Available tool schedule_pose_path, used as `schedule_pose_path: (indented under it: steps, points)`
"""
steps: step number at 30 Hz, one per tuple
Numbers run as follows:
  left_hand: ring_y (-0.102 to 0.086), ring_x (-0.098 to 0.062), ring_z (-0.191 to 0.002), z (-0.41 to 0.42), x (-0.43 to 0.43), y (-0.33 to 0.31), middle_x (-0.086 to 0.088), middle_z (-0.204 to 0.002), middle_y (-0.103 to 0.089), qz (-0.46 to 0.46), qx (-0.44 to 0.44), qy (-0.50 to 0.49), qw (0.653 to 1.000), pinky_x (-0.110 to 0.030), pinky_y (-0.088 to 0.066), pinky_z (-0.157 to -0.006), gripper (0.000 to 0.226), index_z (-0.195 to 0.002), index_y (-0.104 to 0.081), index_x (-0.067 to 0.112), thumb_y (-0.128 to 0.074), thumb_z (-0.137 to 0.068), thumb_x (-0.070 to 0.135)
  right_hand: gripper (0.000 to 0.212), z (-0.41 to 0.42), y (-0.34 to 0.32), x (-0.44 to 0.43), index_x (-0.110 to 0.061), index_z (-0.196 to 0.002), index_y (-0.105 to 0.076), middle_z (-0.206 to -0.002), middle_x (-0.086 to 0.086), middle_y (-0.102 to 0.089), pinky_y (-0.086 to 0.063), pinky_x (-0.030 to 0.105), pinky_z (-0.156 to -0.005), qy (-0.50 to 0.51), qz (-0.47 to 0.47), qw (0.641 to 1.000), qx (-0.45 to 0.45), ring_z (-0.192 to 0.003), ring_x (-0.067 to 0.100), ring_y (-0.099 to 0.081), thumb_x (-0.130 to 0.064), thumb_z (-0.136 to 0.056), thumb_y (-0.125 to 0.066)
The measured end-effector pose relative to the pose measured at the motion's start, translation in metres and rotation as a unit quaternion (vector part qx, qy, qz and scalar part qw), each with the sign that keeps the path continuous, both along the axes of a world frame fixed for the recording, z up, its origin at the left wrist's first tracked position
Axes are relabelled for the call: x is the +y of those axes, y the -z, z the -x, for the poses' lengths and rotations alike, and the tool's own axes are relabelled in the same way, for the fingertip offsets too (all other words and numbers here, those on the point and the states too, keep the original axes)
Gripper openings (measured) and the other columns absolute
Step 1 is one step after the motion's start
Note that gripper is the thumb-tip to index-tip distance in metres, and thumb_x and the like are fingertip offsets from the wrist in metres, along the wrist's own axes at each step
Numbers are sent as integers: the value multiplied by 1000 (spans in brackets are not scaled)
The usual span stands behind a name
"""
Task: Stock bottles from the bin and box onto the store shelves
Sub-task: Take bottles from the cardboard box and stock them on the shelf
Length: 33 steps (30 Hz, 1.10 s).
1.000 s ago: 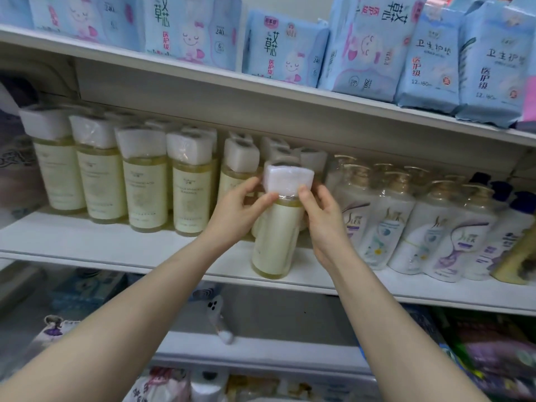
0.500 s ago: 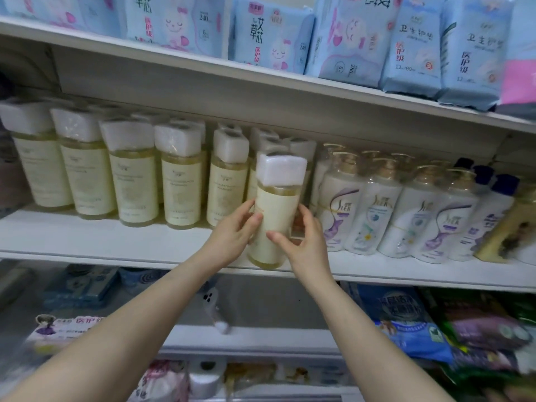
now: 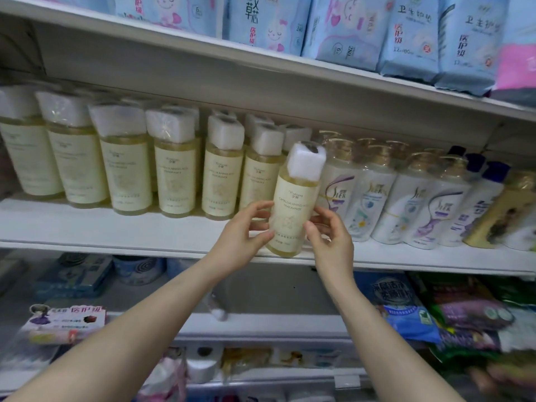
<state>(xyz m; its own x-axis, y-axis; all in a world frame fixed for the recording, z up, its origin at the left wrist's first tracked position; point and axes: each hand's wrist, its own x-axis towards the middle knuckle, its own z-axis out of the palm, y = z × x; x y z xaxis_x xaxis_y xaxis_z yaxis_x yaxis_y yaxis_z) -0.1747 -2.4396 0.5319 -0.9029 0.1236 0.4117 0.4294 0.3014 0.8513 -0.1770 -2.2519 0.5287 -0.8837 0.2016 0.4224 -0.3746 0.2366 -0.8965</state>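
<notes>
Item: yellow bottle (image 3: pixel 293 204), white cap, tilted, base at front edge of middle shelf (image 3: pixel 116 230); left hand (image 3: pixel 243 236) and right hand (image 3: pixel 330 239) grip it, fingers curled round its lower sides.

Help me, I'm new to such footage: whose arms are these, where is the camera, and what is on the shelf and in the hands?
No machine: these are a person's bare arms, filmed by one wide-angle camera worn on the head, looking forward and down. The left hand and right hand both grip a tilted clear bottle of pale yellow liquid with a white wrapped cap, at the front edge of the white shelf. On that shelf stand matching yellow bottles to its left and white pump bottles with gold tops to its right. Light blue soft packs lie above.
</notes>
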Motion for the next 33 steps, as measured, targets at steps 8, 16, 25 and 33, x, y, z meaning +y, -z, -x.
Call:
schedule_pose_path:
  steps: [8,16,25,33]
  points:
    - [-63,0,-107,0,-4,10,9,-128,-61,7,19,-4,1000,-21,-51,-93,56,-141,-51,30,-66,-91,9,70,-8,8,-24,-27,-138,-42,-132,-5,-44,-51,22,-90,91,-135,985,51,-114,5,-52,-23,-80,-81]
    - [-53,-4,-125,17,3,14,11,-149,-41,59,26,28,998,-15,-46,-99,60,-149,-39,22,-62,-94,13,79,18,14,-34,-36,-145,-32,-139,-4,-41,-57,43,-90,124,-171,973,93,-118,15,-57,-10,-83,-74]
    - [-53,-12,-118,46,13,13,0,-142,-39,112,18,11,993,-17,-43,-100,66,-152,-30,23,-62,-95,18,70,44,11,-43,-16,-154,-29,-145,11,-39,-40,39,-106,173,-247,952,46,-133,26,-40,-10,-93,-63]
    - [-62,-13,-97,58,20,13,-4,-137,-40,128,22,-28,991,-17,-42,-97,64,-151,-33,20,-62,-94,22,63,49,13,-45,-9,-156,-22,-159,12,-24,-32,33,-109,142,-310,940,-7,-140,29,-37,-8,-100,-50]
